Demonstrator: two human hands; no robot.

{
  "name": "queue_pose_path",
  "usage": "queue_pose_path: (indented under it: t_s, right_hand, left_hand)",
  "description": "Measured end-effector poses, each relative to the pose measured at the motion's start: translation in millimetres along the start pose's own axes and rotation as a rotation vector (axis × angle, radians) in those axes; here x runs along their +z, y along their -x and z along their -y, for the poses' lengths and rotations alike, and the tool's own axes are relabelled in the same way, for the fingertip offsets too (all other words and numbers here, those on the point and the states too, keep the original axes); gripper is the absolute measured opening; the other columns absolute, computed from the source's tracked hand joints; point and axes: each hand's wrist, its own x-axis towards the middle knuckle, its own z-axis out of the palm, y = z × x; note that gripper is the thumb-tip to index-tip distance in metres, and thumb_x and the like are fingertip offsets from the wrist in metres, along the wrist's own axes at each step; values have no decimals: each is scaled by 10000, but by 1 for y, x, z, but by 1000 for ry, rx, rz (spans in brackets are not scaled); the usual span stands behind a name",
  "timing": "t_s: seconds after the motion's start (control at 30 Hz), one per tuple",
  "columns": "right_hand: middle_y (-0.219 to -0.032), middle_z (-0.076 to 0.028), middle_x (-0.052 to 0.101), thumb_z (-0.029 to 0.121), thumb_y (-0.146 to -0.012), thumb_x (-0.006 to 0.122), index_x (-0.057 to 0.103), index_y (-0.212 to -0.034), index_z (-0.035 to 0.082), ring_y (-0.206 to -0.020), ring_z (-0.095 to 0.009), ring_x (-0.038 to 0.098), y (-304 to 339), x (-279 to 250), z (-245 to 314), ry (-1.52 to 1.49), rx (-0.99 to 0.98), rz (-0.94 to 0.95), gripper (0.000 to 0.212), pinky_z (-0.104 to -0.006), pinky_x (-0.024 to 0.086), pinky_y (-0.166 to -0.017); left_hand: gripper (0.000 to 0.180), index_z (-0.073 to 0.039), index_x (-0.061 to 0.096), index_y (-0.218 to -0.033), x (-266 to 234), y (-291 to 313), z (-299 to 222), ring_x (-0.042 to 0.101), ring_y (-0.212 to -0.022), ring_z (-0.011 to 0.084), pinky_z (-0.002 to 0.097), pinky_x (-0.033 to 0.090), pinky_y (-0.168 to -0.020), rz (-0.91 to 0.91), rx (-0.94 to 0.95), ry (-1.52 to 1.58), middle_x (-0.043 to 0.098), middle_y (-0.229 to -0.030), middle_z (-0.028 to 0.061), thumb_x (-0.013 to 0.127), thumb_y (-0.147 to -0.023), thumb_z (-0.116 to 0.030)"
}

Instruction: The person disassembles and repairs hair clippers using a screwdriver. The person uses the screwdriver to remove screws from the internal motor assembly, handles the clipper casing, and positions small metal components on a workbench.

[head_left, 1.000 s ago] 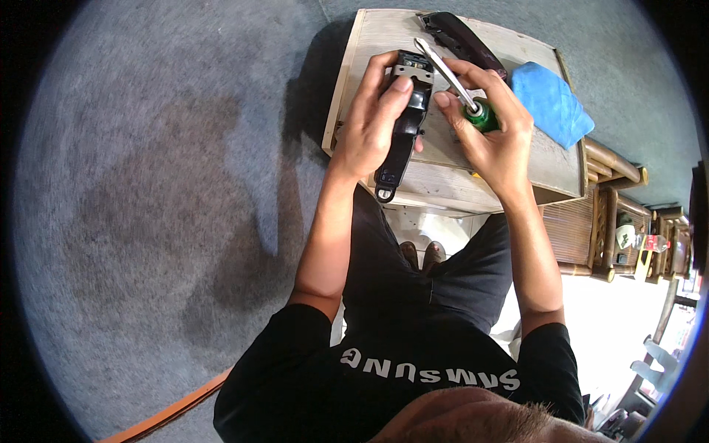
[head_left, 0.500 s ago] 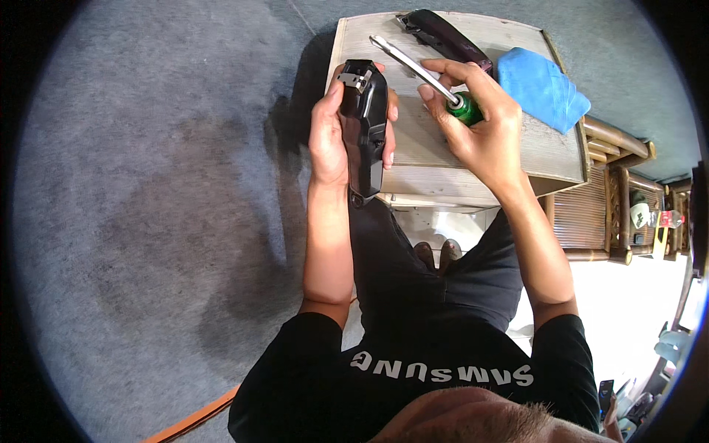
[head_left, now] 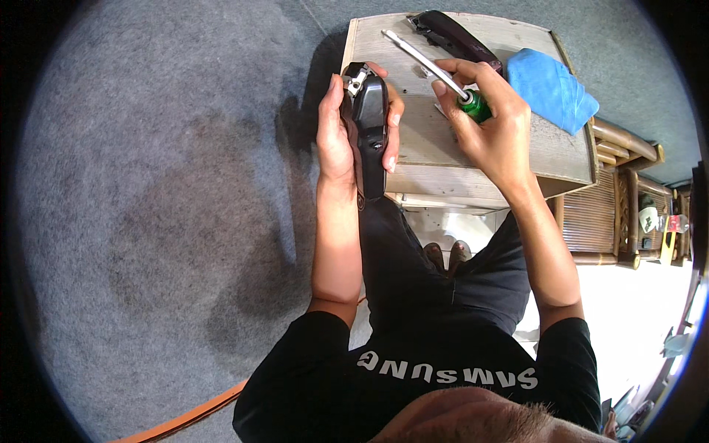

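My left hand (head_left: 336, 136) is closed around a black hair clipper (head_left: 371, 122), thumb along one side and fingers along the other. Its metal blade end (head_left: 357, 80) points away from me, and the body stands above the near left edge of the table. In my right hand (head_left: 502, 122) is a screwdriver (head_left: 426, 62) with a green handle, gripped between thumb and fingers. The shaft slants up and left over the table, its tip apart from the clipper. Part of the handle is hidden by my palm.
A second dark clipper (head_left: 456, 37) lies along the far side of the wooden table (head_left: 425, 151). Beside it, at the right, is a folded blue cloth (head_left: 550, 88). Bamboo furniture (head_left: 591, 210) stands to the right, with a bottle (head_left: 678, 224) on it. Grey carpet-like surface (head_left: 170, 184) spreads at the left.
The clipper has turned in my left hand, showing more of its side and tilting the blade. The right hand keeps its hold on the screwdriver. The whole view has shifted slightly.
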Motion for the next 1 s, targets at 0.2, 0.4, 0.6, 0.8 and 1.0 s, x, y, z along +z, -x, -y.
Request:
queue_pose_path:
  t_s: [0.2, 0.4, 0.6, 0.8, 1.0]
  right_hand:
    - [-776, -94, 714, 140, -948, 794, 750, -1080, 26, -677, -143, 660, 5, -8, -5, -113, 166, -196, 180, -292, 529, -644]
    - [-630, -62, 631, 251, -986, 770, 760, -1039, 28, -605, -67, 544, 7, -53, -18, 20, 297, -124, 230, -283, 467, -575]
    - [-670, -171, 673, 415, -989, 717, 769, -1108, 54, -624, -324, 704, 6, -73, -29, 320, 363, 155, 384, -416, 530, -625]
    - [-751, -187, 718, 410, -972, 710, 773, -1081, 83, -731, -393, 728, -16, -51, -32, 362, 299, 185, 350, -477, 556, -679]
    - [-853, -225, 751, 294, -896, 751, 772, -947, 35, -836, -403, 756, -42, -13, -35, 668, 158, 434, 264, -512, 603, -757]
  left_hand:
    - [575, -62, 514, -1305, 6, -3, 1, 526, -389, 181, 300, 470, -351, -69, -33, -44, 584, -823, 129, 328, -1099, -566]
    - [578, -21, 512, -1292, 6, -5, 4, 534, -388, 177, 303, 484, -350, -53, 12, -118, 591, -827, 133, 287, -1116, -523]
    - [566, -17, 514, -1295, 7, -4, 1, 542, -391, 181, 301, 483, -351, -37, 12, -102, 595, -831, 133, 296, -1118, -508]
    - [545, -43, 528, -1284, 9, -4, 3, 545, -397, 183, 300, 479, -358, -69, -15, -134, 599, -843, 125, 332, -1109, -520]
    - [558, -48, 522, -1289, 6, -5, 1, 552, -404, 186, 306, 480, -359, -75, -42, -113, 601, -846, 125, 348, -1099, -543]
